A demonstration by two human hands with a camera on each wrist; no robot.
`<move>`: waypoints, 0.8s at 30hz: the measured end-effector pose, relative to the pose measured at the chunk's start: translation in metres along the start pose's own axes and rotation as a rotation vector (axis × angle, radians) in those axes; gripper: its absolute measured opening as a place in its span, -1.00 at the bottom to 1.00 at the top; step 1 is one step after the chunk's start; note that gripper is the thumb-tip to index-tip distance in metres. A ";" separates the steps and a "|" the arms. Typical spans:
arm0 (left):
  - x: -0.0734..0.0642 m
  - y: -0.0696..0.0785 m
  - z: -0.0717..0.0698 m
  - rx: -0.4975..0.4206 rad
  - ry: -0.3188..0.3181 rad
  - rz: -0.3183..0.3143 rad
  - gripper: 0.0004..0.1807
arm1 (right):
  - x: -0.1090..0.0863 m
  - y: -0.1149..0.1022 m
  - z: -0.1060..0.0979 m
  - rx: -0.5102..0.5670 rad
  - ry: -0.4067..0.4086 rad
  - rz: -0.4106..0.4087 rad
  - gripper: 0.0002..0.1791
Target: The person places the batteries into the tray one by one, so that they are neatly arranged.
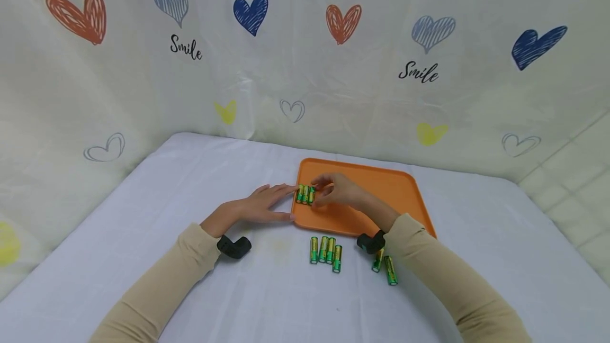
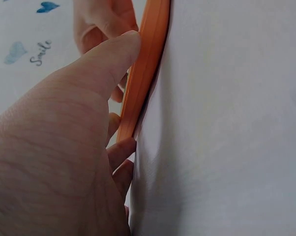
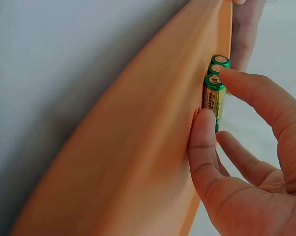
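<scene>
In the head view, three green and yellow batteries stand side by side at the left edge of an orange tray (image 1: 376,187). My right hand (image 1: 337,190) pinches the rightmost battery (image 3: 215,96) by thumb and finger; the right wrist view shows fingertips against its end and side. The other two batteries (image 1: 302,193) lie just left of it, close together. My left hand (image 1: 264,205) rests at the tray's left side, fingers extended, fingertips at the rim (image 2: 143,73) and thumb by its near left corner.
Several loose batteries (image 1: 326,250) lie on the white cloth (image 1: 267,290) in front of the tray. Two more batteries (image 1: 391,270) lie near the right forearm, one partly covered by the black wrist camera (image 1: 370,242). A heart-printed curtain (image 1: 295,68) hangs behind.
</scene>
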State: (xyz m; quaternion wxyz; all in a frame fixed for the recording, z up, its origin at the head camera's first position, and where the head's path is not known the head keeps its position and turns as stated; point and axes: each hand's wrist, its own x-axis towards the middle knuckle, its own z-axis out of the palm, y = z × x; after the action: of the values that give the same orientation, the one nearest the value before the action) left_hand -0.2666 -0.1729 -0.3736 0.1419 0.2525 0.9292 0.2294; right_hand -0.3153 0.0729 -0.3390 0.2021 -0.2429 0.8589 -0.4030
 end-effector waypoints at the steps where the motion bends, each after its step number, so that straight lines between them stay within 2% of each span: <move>1: 0.000 0.000 0.000 0.001 -0.002 -0.002 -0.09 | -0.001 0.001 0.000 0.006 -0.003 -0.002 -0.38; 18: -0.001 0.002 0.000 -0.006 0.009 0.009 -0.08 | -0.024 0.002 -0.003 0.047 0.001 -0.005 -0.37; 24: -0.001 0.002 0.001 -0.009 0.012 0.020 -0.08 | -0.033 0.001 -0.002 0.049 0.020 -0.019 -0.46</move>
State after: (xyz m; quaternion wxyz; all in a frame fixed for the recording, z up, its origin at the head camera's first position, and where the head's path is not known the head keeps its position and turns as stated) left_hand -0.2647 -0.1715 -0.3728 0.1348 0.2598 0.9265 0.2364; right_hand -0.2906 0.0937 -0.3332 0.1958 -0.2418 0.8483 -0.4284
